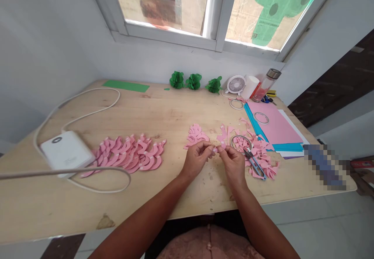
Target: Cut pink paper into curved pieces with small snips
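My left hand (198,158) and my right hand (233,161) meet over the middle of the table, fingertips pinched on a small pink paper piece (215,150). Most of that piece is hidden by the fingers. Just beyond my left hand lies a small group of curved pink paper cutouts (196,133). Beside my right hand is a heap of pink paper scraps (263,154), with blue-handled thread snips (256,166) and a roll of tape (241,142) lying on it. To the left, many curved pink strips (131,154) lie in overlapping rows.
A white power bank (66,152) with a looping cable stands at left. Green paper balls (194,81), a small fan (236,84) and a glass bottle (267,84) line the wall. Coloured paper sheets (274,124) lie at right under another tape ring (261,118). A green strip (126,85) lies at the back.
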Demonstrator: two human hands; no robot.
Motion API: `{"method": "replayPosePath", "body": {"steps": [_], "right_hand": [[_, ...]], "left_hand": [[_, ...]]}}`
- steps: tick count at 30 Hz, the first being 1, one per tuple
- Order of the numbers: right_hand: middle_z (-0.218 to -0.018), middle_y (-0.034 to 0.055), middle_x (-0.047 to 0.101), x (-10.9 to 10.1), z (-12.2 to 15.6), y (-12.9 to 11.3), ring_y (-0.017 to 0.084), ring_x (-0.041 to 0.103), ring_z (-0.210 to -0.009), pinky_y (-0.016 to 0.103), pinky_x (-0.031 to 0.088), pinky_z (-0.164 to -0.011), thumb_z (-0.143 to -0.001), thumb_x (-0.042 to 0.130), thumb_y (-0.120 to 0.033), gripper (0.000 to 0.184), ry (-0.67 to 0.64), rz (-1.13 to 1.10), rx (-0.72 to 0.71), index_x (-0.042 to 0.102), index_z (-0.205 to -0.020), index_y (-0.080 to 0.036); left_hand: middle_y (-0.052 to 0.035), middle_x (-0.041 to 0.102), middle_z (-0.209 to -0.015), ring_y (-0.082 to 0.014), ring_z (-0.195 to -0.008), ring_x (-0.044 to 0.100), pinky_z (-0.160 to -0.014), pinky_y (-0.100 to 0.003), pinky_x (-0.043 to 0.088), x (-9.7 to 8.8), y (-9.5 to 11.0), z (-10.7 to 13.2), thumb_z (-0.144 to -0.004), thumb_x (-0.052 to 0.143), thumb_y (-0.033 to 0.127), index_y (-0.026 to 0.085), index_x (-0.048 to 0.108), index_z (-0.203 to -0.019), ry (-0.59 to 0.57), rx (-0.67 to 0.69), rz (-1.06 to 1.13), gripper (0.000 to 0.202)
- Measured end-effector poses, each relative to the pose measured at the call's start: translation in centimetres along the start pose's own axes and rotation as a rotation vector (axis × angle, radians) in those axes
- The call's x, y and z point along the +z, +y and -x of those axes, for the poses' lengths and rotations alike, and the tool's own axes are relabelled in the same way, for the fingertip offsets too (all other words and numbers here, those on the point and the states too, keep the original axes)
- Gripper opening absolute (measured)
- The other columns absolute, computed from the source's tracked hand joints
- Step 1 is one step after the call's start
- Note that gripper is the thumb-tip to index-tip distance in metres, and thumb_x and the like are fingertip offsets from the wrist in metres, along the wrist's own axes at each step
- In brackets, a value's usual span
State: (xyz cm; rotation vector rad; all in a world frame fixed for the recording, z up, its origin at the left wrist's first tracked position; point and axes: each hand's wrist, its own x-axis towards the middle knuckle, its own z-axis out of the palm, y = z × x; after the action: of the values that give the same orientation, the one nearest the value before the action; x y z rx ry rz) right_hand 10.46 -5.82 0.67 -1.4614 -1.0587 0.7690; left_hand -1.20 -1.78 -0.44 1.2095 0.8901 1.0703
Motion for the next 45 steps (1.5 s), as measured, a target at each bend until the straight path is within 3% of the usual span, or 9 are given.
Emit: {"method": "replayPosePath", "body": {"steps": [6, 13, 20, 28, 36, 45], "right_hand": [[-0.056, -0.0026, 0.047, -0.1, 0.2, 0.4, 0.011, 0.041, -0.053, 0.023, 0.030, -0.050, -0.076, 0.058, -0.037, 0.027, 0.023, 0.170, -0.104, 0.061, -0.061, -0.015], [-0.058, -0.0007, 0.050, 0.1, 0.8, 0.4, 0.013, 0.046, -0.057, 0.025, 0.034, -0.056, -0.080, 0.055, -0.033, 0.027, 0.009, 0.434, -0.317, 0.053, -0.057, -0.018], [-0.064, 0.0034, 0.058, 0.3, 1.4, 0.8, 0.017, 0.052, -0.064, 0.029, 0.036, -0.064, -0.081, 0.055, -0.029, 0.020, -0.036, 0.578, -0.438, 0.059, -0.063, -0.020], [-0.065, 0.0020, 0.059, -0.1, 1.5, 0.1, 0.016, 0.053, -0.064, 0.026, 0.038, -0.062, -0.084, 0.050, -0.037, 0.029, -0.146, 0.266, -0.242, 0.062, -0.064, -0.020], [-0.053, -0.0028, 0.042, -0.4, 1.4, 0.6, 0.011, 0.039, -0.052, 0.023, 0.031, -0.051, -0.084, 0.047, -0.038, 0.037, -0.110, 0.131, -0.123, 0.048, -0.053, -0.017], [-0.070, 0.0032, 0.066, -0.4, 1.3, 0.8, 0.018, 0.059, -0.068, 0.028, 0.043, -0.065, -0.081, 0.050, -0.039, 0.031, -0.067, 0.030, -0.004, 0.065, -0.065, -0.017]], "left_hand": [[-0.0020, 0.062, -0.069, -0.0118, -0.062, 0.056, -0.055, -0.023, 0.044, -0.3, 0.3, -0.2, -0.070, 0.063, 0.028, 0.015, 0.063, -0.090, 0.054, 0.013, 0.029, 0.024], [-0.0052, 0.062, -0.087, -0.0155, -0.083, 0.059, -0.075, -0.028, 0.047, -0.4, 0.7, -0.1, -0.069, 0.065, 0.024, 0.016, 0.059, -0.102, 0.021, 0.020, 0.105, 0.034], [-0.0036, 0.063, -0.080, -0.0144, -0.076, 0.060, -0.069, -0.025, 0.047, -0.5, 0.8, -0.1, -0.066, 0.069, 0.025, 0.015, 0.060, -0.095, 0.029, -0.054, 0.192, 0.032], [-0.0066, 0.066, -0.076, -0.0136, -0.066, 0.059, -0.063, -0.026, 0.048, -0.8, 1.1, -0.3, -0.066, 0.068, 0.026, 0.013, 0.064, -0.090, -0.023, -0.104, 0.256, 0.028], [-0.0082, 0.067, -0.078, -0.0137, -0.064, 0.059, -0.062, -0.027, 0.048, -0.9, 1.1, -0.4, -0.063, 0.065, 0.019, 0.011, 0.066, -0.094, -0.102, -0.208, 0.397, 0.031], [-0.0026, 0.064, -0.076, -0.0100, -0.062, 0.058, -0.064, -0.024, 0.047, -0.8, 1.2, -0.3, -0.064, 0.070, 0.021, 0.013, 0.065, -0.084, -0.100, -0.262, 0.466, 0.022]]}}
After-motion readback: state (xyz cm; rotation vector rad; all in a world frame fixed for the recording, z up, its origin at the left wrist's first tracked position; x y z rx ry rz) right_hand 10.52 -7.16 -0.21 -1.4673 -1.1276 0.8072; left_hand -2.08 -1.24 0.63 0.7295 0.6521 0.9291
